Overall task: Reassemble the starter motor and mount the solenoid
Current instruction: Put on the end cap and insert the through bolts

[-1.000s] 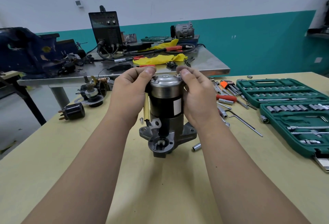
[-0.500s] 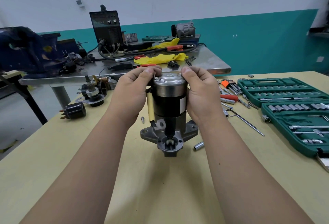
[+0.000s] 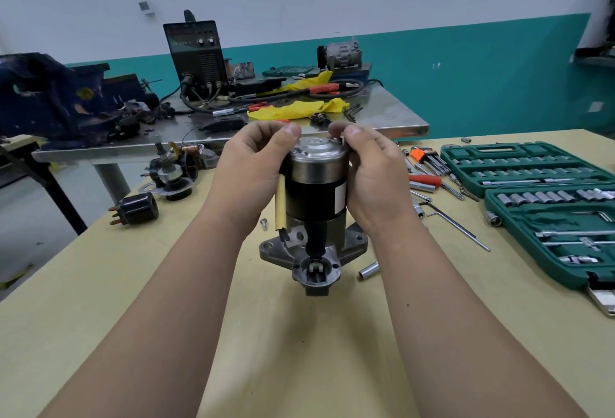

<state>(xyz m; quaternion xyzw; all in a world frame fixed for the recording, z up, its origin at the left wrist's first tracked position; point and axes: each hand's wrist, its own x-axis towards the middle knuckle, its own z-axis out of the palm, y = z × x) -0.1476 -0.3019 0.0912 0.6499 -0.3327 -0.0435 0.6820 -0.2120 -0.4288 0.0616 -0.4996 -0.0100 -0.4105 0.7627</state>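
Remaining clamped on the starter motor [image 3: 314,194], left hand [image 3: 249,173] and right hand [image 3: 377,180] barely shift.

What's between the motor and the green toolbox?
In the head view, a bent hex key, a small silver socket and a red-handled screwdriver lie between the starter motor and toolbox.

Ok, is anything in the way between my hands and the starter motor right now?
Nothing visible is. The left hand and the right hand both grip the starter motor at its silver end cap, one on each side, while it stands upright on the table.
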